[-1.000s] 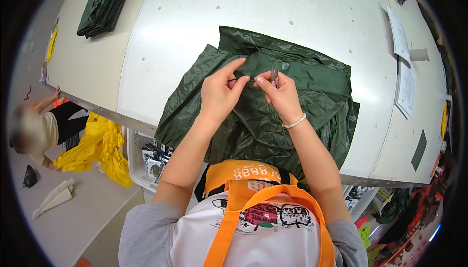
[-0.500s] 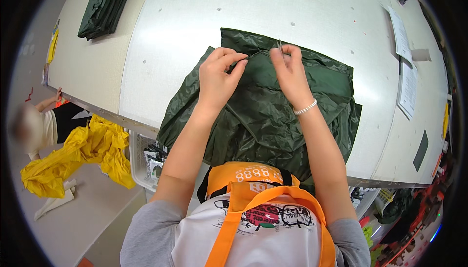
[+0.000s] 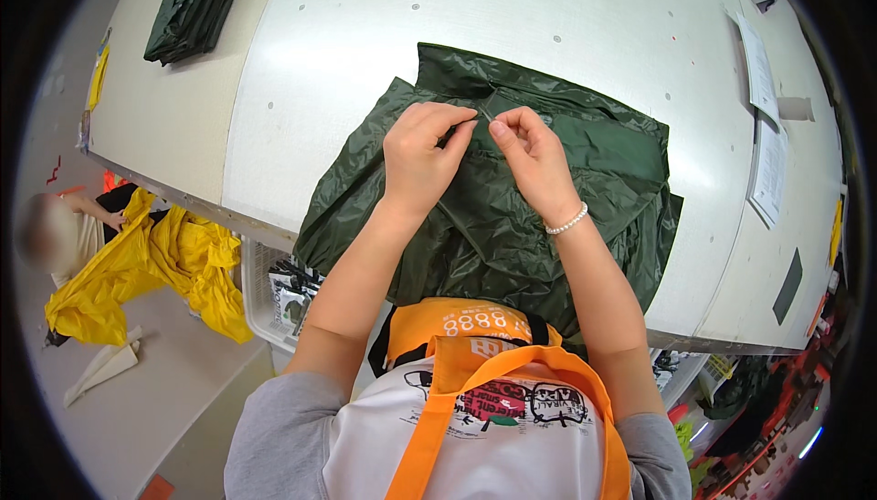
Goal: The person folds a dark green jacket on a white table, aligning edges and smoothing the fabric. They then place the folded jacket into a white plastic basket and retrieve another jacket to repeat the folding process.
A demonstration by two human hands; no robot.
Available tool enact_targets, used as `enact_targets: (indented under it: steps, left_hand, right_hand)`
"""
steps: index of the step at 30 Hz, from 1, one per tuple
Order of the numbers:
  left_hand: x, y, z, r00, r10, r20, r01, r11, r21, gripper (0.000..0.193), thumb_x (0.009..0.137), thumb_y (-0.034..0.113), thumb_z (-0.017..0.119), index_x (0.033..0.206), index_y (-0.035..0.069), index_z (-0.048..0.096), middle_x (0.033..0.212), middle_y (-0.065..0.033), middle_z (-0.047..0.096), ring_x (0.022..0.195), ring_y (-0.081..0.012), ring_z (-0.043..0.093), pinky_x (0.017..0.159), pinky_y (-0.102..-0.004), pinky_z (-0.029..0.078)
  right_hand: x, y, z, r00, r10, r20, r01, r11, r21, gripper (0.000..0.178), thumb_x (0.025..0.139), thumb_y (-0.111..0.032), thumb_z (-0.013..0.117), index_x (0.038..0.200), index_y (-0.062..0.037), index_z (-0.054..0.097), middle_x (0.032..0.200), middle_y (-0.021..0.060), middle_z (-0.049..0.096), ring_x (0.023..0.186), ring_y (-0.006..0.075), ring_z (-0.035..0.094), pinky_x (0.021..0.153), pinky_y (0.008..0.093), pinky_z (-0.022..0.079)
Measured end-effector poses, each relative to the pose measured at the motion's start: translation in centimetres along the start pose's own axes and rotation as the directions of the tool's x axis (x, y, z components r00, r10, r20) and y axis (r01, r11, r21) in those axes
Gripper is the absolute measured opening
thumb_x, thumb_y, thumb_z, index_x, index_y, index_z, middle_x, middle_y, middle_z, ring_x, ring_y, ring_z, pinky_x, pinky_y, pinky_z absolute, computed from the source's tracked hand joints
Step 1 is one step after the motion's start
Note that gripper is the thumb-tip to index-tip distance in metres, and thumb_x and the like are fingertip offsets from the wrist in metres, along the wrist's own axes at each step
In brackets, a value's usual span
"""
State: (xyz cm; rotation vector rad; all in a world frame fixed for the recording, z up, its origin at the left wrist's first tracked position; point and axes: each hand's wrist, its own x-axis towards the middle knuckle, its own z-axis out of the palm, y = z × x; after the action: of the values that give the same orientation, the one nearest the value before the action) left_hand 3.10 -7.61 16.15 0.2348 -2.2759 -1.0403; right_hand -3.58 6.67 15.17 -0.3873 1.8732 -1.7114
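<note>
A dark green, shiny waterproof garment (image 3: 512, 235) lies crumpled over the table's front edge, its far flap spread flat. My left hand (image 3: 425, 153) is above its upper middle, thumb and forefinger pinched; what they hold is too small to make out. Close to its right, my right hand (image 3: 534, 157) is closed on a thin, pointed metal tool (image 3: 485, 114), whose narrow tips reach toward the left fingertips. Most of that tool is hidden by the fingers, so its exact kind does not show.
Folded dark green garments (image 3: 194, 11) are stacked at the far left of the pale table (image 3: 347, 16). Paper sheets (image 3: 766, 153) lie on the right. Below the left edge stands a white basket (image 3: 260, 294) of small packets. A person (image 3: 78, 235) handles yellow fabric (image 3: 164, 267) there.
My right hand has come down and left, bringing the thin tool to my left fingertips. The left hand has shifted slightly right. At the left, the other person has lifted part of the yellow fabric.
</note>
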Motion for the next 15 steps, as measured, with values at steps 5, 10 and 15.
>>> enact_targets:
  steps: [5, 10, 15]
  left_hand:
    - [-0.1, -0.2, 0.0, 0.998, 0.062, -0.011, -0.061, 0.997, 0.045, 0.015, 0.070, -0.003, 0.072, 0.083, 0.004, 0.069, 0.081, -0.0066, 0.067, 0.068, -0.0182, 0.061, 0.058, -0.0266, 0.049]
    - [-0.2, -0.6, -0.1, 0.965, 0.260, 0.032, -0.262, 0.955, 0.142, 0.021, 0.067, -0.004, 0.071, 0.085, 0.006, 0.067, 0.082, -0.0060, 0.065, 0.072, -0.0224, 0.061, 0.062, -0.0303, 0.049]
    - [-0.4, -0.7, 0.0, 0.932, 0.355, 0.075, -0.362, 0.922, 0.139, 0.023, 0.066, -0.005, 0.071, 0.086, 0.005, 0.066, 0.082, -0.0051, 0.064, 0.072, -0.0224, 0.060, 0.062, -0.0312, 0.049]
  right_hand:
    - [0.1, -0.4, -0.5, 0.999, -0.041, -0.008, 0.040, 0.994, -0.106, 0.017, 0.089, -0.017, 0.062, 0.086, -0.0007, 0.057, 0.072, -0.0007, 0.055, 0.065, 0.0049, 0.047, 0.060, 0.0205, 0.042]
    - [0.9, -0.3, -3.0, 0.997, -0.007, 0.076, 0.022, 0.978, -0.205, 0.022, 0.085, -0.022, 0.067, 0.090, -0.0014, 0.061, 0.073, 0.0002, 0.058, 0.063, 0.0063, 0.048, 0.060, 0.0219, 0.043]
    - [1.3, -2.3, -3.3, 0.984, 0.025, 0.176, 0.039, 0.937, -0.347, 0.021, 0.084, -0.022, 0.068, 0.087, -0.0013, 0.063, 0.071, 0.0010, 0.059, 0.062, 0.0063, 0.047, 0.059, 0.0226, 0.042]
